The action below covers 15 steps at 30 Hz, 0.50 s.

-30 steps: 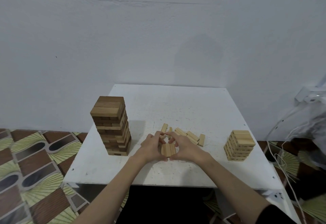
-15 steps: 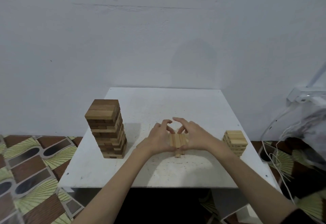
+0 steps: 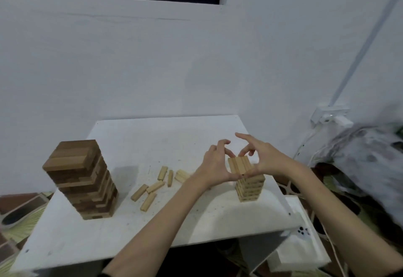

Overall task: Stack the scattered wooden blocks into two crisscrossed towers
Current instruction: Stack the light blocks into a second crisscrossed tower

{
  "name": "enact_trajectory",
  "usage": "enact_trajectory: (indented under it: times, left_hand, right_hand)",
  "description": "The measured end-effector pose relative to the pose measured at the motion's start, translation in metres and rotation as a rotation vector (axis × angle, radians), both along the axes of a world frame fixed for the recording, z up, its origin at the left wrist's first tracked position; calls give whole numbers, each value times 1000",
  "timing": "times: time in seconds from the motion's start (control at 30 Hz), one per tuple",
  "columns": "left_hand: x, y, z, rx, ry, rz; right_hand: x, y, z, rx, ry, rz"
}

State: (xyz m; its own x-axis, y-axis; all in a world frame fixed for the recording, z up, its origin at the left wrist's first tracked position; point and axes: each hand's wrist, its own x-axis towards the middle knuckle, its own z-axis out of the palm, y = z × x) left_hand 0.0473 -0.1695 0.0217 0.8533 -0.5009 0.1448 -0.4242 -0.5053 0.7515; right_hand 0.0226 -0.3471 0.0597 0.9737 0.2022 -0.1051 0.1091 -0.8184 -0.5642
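Note:
A tall dark-wood crisscrossed tower [image 3: 81, 178] stands on the left of the white table [image 3: 152, 222]. A shorter light-wood tower [image 3: 249, 188] stands on the right. Just above its top, a row of three light blocks [image 3: 239, 164] is pinched between my left hand [image 3: 214, 163] and my right hand [image 3: 260, 159], one hand on each side. The row looks tilted, and whether it touches the tower top I cannot tell. Several loose light blocks [image 3: 152, 186] lie scattered on the table between the towers.
The table's far edge meets a white wall. A wall socket [image 3: 329, 115] with white cables is at the right, above a blurred grey bundle [image 3: 370, 157]. White paper [image 3: 298, 252] lies below the table's right corner, over a patterned floor [image 3: 13, 211].
Both hands lifted the three-block row from the table's middle and carried it right, over the light tower. The camera view also shifted right and closer.

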Motion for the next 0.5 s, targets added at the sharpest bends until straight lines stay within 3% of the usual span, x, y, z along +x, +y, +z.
enact_trajectory:
  times: [0.5]
  left_hand:
    - [-3,-44,-7,80,68,-31]
  right_hand:
    - [-1,-43,-17,-6,62,-40]
